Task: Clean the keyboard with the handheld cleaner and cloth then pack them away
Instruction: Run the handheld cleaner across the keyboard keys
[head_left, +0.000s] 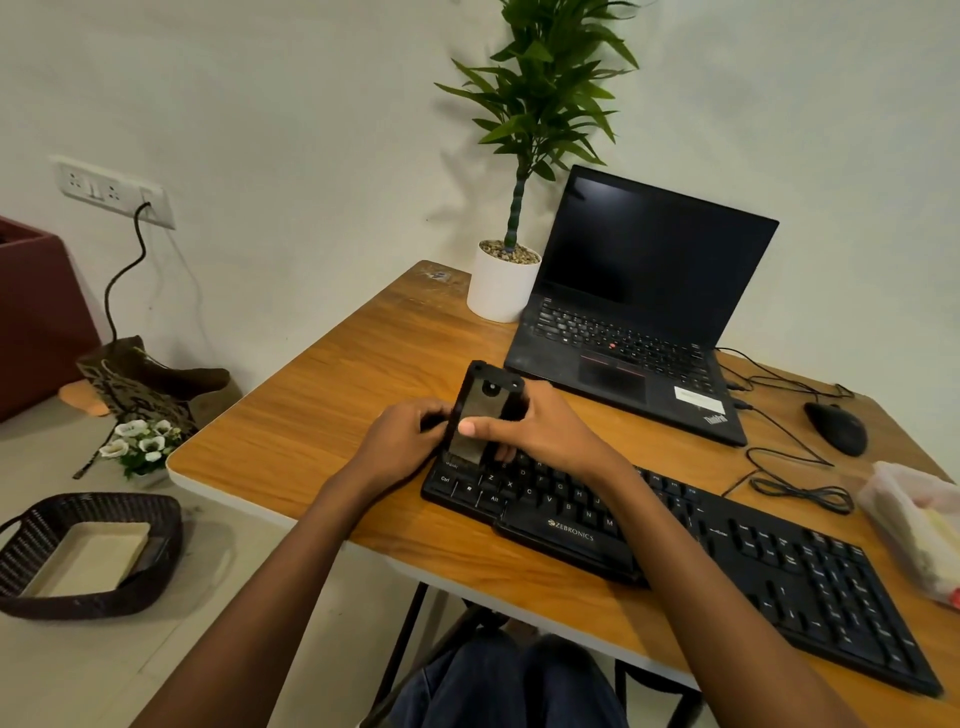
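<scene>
A black keyboard (727, 561) lies slanted across the wooden desk (322, 415). Over its upper left corner stands the black handheld cleaner (483, 405), upright with its lower end on the keys. My left hand (400, 441) grips the cleaner's left side. My right hand (540, 426) holds it from the right, thumb laid across its front. A cloth is not plainly in view.
An open black laptop (634, 322) and a white potted plant (501, 283) stand behind the keyboard. A black mouse (836, 428) with cable lies at the right, beside a clear plastic box (914, 525). On the floor at left sit a dark woven basket (31, 530) and white flowers (140, 441).
</scene>
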